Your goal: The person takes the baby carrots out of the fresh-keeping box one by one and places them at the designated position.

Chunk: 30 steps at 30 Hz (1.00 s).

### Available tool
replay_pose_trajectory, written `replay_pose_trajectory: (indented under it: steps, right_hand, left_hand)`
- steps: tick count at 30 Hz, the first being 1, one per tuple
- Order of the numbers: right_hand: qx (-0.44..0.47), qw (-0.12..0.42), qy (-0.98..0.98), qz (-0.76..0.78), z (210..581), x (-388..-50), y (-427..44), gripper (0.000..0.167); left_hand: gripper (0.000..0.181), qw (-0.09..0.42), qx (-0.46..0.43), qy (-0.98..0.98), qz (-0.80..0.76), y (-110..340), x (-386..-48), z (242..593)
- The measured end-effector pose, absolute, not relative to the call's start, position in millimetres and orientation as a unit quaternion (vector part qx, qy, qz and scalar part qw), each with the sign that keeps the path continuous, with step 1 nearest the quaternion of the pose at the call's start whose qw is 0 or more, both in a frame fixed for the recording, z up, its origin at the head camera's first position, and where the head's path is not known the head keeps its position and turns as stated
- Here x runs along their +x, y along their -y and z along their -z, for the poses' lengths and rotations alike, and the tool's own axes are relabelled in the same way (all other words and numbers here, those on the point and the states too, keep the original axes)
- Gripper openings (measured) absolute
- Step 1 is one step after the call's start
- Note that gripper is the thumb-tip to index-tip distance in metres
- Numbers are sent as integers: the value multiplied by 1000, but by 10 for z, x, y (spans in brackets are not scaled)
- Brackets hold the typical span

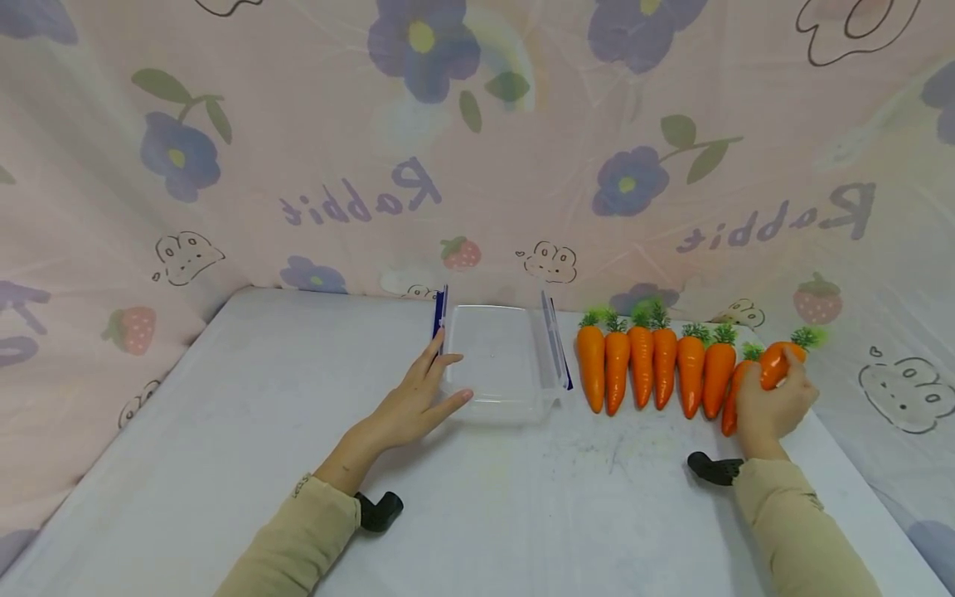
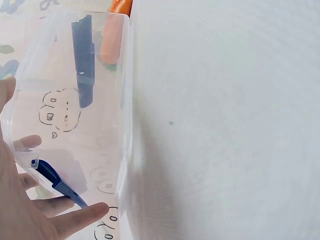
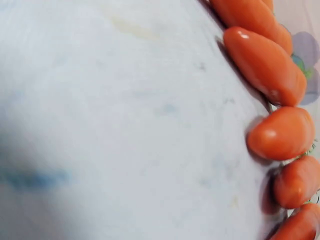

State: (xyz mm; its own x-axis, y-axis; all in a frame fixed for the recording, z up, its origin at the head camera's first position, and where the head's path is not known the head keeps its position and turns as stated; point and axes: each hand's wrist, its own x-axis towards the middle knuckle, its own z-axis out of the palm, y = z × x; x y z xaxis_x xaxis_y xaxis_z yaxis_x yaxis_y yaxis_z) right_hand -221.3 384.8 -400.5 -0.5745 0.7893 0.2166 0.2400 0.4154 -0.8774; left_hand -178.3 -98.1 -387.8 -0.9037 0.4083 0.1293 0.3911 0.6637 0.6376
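At the middle of the table stands a clear plastic box [image 1: 498, 406] with blue-edged side flaps raised. My left hand [image 1: 403, 408] rests at the box's left side, fingers spread; the left wrist view shows its fingers beside the wall and a blue clip [image 2: 56, 184]. Right of the box, several orange carrots [image 1: 690, 377] with green leafy tops lie side by side. At the row's right end my right hand [image 1: 776, 410] grips a carrot [image 1: 778, 361], its tuft sticking out to the right. The right wrist view shows carrot tips [image 3: 265, 65] but not the hand.
A white tabletop [image 1: 246, 431] stretches out on both sides of the box. Behind it hangs a pink cloth [image 1: 492, 191] printed with flowers, rabbits and strawberries. Black wrist straps [image 1: 380, 512] show at both sleeves.
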Motion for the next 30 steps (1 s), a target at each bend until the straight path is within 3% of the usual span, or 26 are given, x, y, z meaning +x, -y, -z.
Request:
replay_pose_trajectory:
  steps: [8, 20, 30]
  right_hand:
    - [-346, 208, 788, -465, 4077, -2079, -4024, 61]
    - [-336, 120, 834, -421, 4062, -2096, -4034, 60]
    - [-337, 300, 793, -409, 4069, -2127, -3865, 55]
  left_hand:
    - [62, 12, 218, -912, -346, 988, -1774, 3874]
    - [63, 11, 218, -913, -345, 986, -1786, 3873]
    - [64, 14, 222, -912, -345, 977, -1793, 3880]
